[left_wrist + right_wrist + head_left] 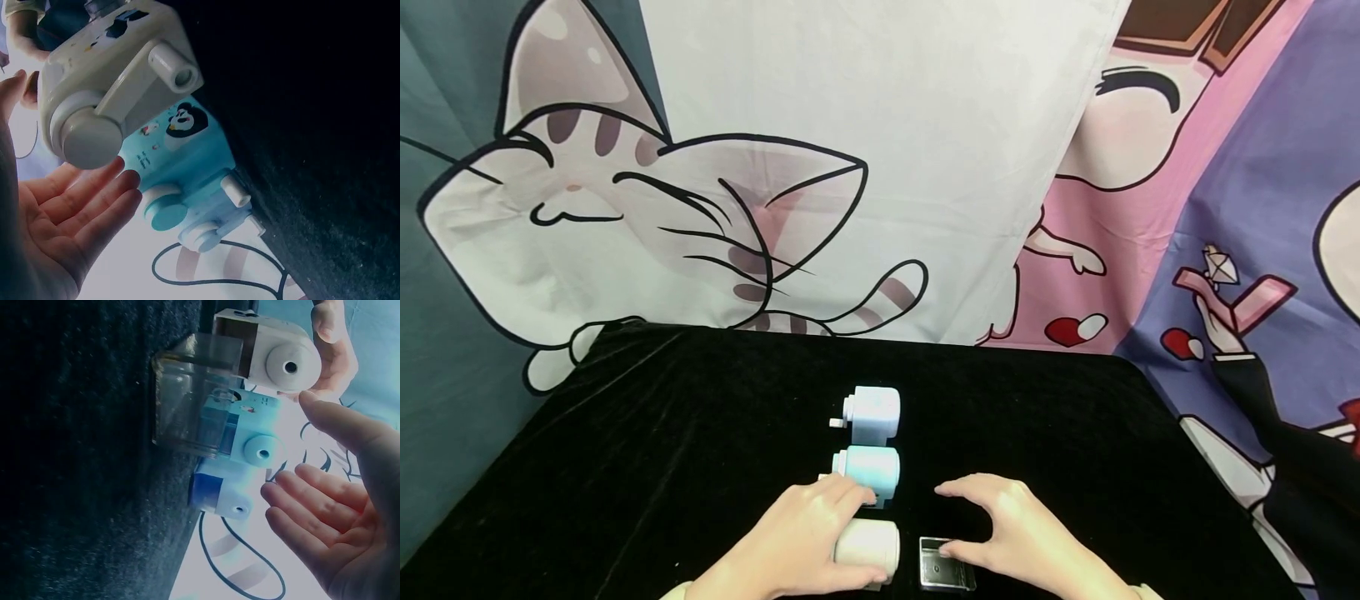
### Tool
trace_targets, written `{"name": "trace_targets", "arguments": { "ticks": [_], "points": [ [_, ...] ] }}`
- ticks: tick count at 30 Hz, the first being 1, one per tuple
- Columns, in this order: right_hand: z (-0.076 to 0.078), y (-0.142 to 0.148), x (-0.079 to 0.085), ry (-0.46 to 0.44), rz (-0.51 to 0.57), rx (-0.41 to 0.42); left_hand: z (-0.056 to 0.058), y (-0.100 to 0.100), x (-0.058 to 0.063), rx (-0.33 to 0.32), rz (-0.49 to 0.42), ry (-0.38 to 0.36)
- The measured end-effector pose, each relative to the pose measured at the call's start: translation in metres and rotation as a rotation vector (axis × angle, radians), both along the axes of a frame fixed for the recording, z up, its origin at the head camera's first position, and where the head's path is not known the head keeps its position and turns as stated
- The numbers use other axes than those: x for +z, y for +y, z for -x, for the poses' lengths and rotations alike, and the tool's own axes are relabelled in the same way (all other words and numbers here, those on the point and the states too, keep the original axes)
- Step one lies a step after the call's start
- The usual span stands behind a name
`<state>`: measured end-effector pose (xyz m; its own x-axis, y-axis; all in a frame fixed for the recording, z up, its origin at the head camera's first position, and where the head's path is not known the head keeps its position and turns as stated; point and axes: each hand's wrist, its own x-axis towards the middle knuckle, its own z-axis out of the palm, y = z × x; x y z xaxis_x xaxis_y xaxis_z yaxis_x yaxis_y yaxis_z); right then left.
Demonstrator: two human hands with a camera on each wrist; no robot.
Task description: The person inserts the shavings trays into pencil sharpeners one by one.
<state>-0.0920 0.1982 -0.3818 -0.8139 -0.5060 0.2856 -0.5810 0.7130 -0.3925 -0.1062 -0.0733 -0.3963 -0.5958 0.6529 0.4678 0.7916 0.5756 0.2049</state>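
Observation:
A cream crank pencil sharpener (867, 546) stands nearest, its crank handle (134, 81) on the left side. My left hand (805, 533) is spread around it, thumb on the near side and fingers on the far side; the fingers (94, 212) look fairly straight, and contact is hard to tell. A clear shavings drawer (943, 568) lies on the cloth right of this sharpener, whose drawer slot (234, 340) shows open. Over the drawer's right side, my right hand (1018, 533) hovers with thumb and fingers apart, holding nothing.
Behind the cream sharpener, a teal sharpener (872, 468) and a pale blue sharpener (874, 408) stand in a row, cranks to the left. Black velvety cloth (700, 450) covers the table. A printed cartoon curtain (925, 167) hangs behind it.

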Motion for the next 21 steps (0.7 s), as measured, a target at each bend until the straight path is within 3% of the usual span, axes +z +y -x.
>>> {"name": "trace_targets", "arguments": {
  "ticks": [6, 21],
  "points": [
    [-0.005, 0.003, -0.006, -0.019, -0.027, 0.004, -0.002, 0.001, -0.005, -0.004, 0.044, -0.006],
    [-0.016, 0.009, -0.014, -0.226, -0.068, -0.030, -0.003, 0.002, -0.011, 0.000, 0.096, -0.033]
  ]
}}
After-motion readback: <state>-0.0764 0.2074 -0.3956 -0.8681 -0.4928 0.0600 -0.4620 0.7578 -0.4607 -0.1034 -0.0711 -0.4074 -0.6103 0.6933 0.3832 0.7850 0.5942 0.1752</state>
